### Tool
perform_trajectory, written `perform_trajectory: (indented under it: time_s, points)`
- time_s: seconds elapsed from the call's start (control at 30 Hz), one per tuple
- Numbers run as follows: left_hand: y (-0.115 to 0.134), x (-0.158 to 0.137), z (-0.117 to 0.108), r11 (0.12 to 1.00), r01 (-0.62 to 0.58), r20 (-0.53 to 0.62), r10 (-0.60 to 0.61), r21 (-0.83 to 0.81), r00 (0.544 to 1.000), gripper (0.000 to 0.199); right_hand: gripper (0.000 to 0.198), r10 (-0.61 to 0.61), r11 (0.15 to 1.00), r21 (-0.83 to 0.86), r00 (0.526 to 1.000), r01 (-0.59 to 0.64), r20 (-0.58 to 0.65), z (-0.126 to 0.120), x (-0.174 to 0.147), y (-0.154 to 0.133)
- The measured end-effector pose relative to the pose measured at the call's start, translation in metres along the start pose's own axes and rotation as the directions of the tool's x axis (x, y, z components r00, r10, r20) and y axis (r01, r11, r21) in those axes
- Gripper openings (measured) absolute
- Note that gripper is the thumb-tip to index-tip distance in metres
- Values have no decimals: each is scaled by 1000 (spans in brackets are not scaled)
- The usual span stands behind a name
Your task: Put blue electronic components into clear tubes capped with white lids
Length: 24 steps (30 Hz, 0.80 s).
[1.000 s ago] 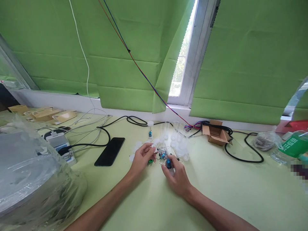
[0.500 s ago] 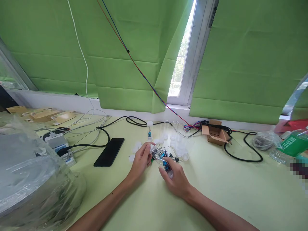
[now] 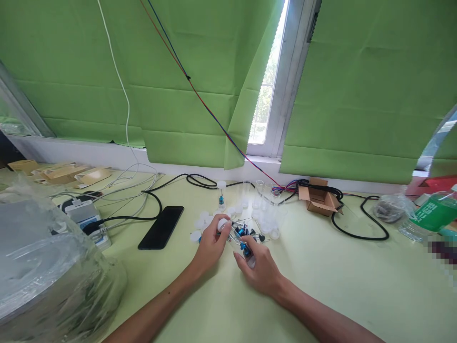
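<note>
My right hand (image 3: 262, 267) is closed around the lower end of a clear tube (image 3: 234, 234), which tilts up toward the left. Inside the tube, near my right fingers, is a blue metallic part (image 3: 245, 248). My left hand (image 3: 213, 245) pinches a round white cap (image 3: 223, 225) at the tube's upper end; whether the cap is fully seated I cannot tell. Just beyond my hands lies a pile of small blue and black parts with thin pins (image 3: 252, 232). A capped tube (image 3: 221, 196) with a blue part inside stands upright behind them.
Loose white caps (image 3: 203, 220) lie left of the pile. Several clear tubes (image 3: 264, 202) stand behind it. A black phone (image 3: 161, 227), a power strip (image 3: 98, 228) and a plastic-wrapped bundle (image 3: 53, 267) are on the left. Rightward are a small cardboard box (image 3: 319, 202), black cable (image 3: 360, 238) and green-labelled bottle (image 3: 430, 214).
My left thumb and fingers have shifted on the cap, which now shows more of its top. My right hand has dipped slightly, still gripping the tube.
</note>
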<state>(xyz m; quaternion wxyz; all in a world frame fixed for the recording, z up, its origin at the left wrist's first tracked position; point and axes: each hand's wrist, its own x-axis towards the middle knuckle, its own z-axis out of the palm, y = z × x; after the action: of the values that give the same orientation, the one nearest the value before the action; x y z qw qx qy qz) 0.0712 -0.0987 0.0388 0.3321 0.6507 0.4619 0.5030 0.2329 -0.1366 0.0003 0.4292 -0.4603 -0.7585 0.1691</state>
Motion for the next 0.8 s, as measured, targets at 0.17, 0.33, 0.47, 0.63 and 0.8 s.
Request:
perform_trajectory:
  time_s: [0.17,0.33,0.47,0.63,0.8]
  points:
    - [-3,0,-1,998,-21,-4,21,65,1000,38,25,-7,1000,0,1000,7,2,0,1,0]
    - [-3,0,0,993,-24,-33,28,111,999,39,25,7,1000,2,1000,-7,-4,0,0,0]
    - [-2,1,-1,992,-23,-49,29,124,998,32,27,10,1000,10,1000,-10,-2,0,0,1]
    - [-10,3,-5,994,-67,-35,71,88,997,21,28,-1,999,36,1000,0,22,-2,0,-1]
    - [-14,3,-7,997,-66,-16,67,46,998,18,29,-12,999,45,999,9,53,-5,0,-5]
